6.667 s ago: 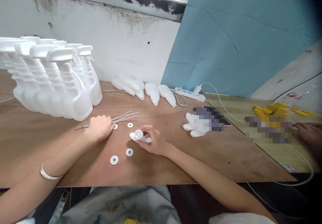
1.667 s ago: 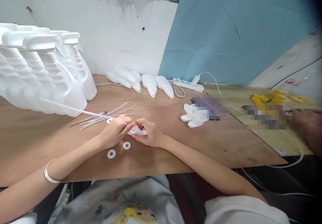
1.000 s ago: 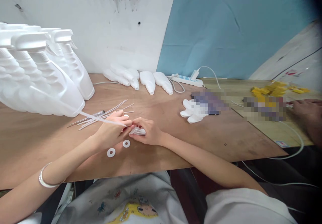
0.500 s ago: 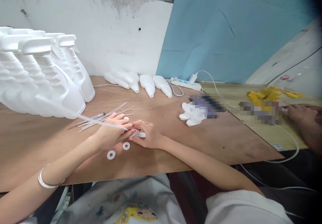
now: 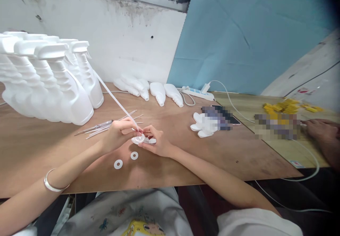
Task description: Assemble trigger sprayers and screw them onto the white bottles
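Note:
My left hand is closed, pinching the lower end of a long thin white tube that slants up and leftward. That end meets a white trigger sprayer head, whose round collar faces up. My right hand grips the sprayer head from the right, fingers wrapped about it. Whether the tube sits inside the collar I cannot tell. Just below the hands, two flat white washers, a left one and a right one, lie on the brown table.
Assembled white spray bottles crowd the left. Loose tubes lie behind my left hand. White bottles rest along the wall beside a power strip. White plastic parts lie right. Another person's hand is near yellow pieces.
The tube has swung from a low leftward slant to a steeper one. The sprayer head has turned, so its round collar now shows on top. My view has shifted slightly.

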{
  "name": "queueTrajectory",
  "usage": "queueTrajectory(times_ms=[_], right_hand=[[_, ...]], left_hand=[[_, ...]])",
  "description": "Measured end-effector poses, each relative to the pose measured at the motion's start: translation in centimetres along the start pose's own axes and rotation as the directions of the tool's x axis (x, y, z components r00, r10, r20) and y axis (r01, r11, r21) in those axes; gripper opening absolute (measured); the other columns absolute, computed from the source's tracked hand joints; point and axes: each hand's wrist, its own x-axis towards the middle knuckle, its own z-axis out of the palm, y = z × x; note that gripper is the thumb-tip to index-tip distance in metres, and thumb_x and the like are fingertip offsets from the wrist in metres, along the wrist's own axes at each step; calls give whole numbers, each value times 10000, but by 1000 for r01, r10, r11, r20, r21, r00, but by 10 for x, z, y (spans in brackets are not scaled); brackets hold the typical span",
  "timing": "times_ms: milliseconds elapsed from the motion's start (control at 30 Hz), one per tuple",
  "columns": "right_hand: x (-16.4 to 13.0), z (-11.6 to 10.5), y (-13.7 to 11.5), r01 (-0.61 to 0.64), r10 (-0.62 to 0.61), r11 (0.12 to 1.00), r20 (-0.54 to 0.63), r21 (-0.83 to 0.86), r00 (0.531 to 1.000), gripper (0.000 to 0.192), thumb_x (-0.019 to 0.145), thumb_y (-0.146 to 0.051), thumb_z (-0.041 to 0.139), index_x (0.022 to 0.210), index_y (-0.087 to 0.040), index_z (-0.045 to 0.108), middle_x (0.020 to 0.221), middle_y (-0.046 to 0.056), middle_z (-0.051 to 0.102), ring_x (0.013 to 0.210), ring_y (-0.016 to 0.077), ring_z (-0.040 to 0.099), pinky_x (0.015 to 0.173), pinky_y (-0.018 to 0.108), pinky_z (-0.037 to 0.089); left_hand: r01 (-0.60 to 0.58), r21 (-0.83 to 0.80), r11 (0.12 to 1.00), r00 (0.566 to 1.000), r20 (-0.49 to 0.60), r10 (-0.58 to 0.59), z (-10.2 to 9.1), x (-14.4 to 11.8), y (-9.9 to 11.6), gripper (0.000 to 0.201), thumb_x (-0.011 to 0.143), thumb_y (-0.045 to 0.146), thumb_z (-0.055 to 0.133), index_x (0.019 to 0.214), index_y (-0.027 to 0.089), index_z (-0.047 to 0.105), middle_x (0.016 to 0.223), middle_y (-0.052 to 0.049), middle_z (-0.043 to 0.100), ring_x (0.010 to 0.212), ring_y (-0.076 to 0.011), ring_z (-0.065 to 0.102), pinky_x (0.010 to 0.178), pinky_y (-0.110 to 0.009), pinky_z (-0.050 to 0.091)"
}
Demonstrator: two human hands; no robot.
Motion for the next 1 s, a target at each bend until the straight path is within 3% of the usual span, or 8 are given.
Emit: queueTrajectory(times_ms=[133,267,500,667,1000], right_hand=[[0,0,0,-5,4,1000,13,31,1000,350,704,-321,628,967,-203,429,868,30,658,773,151,648,675,264,487],[1,0,0,5,-5,999,13,53,1000,334,713,-334,624,950,-203,428,864,37,669,775,155,650,685,270,484],[1,0,3,30,-30,999,10,27,999,307,734,-351,604,943,-209,428,871,30,680,785,158,647,706,279,472],[0,0,3,27,-27,1000,11,1,1000,292,720,-351,619,904,-225,430,855,10,687,773,162,648,702,280,463],[0,0,3,19,-19,1000,30,0,999,283,730,-331,611,917,-215,432,848,16,682,706,146,626,661,266,447]], left_hand=[[-47,84,995,998,-48,51,5,0,-1,151,767,275,597,658,172,613,678,-24,631,657,-136,517,636,-260,433],[-118,145,982,993,19,117,7,2,-3,157,794,259,550,674,162,578,629,-15,584,630,-130,470,610,-252,402],[-75,206,976,997,41,68,8,3,-6,220,814,270,492,629,163,441,586,23,452,522,-88,387,504,-212,325],[-89,179,980,994,81,75,11,4,-5,247,800,265,499,602,164,391,538,43,389,491,-78,325,478,-207,283],[-37,97,995,997,73,30,19,1,-17,254,819,274,476,609,156,397,541,48,396,499,-75,321,470,-199,254]])
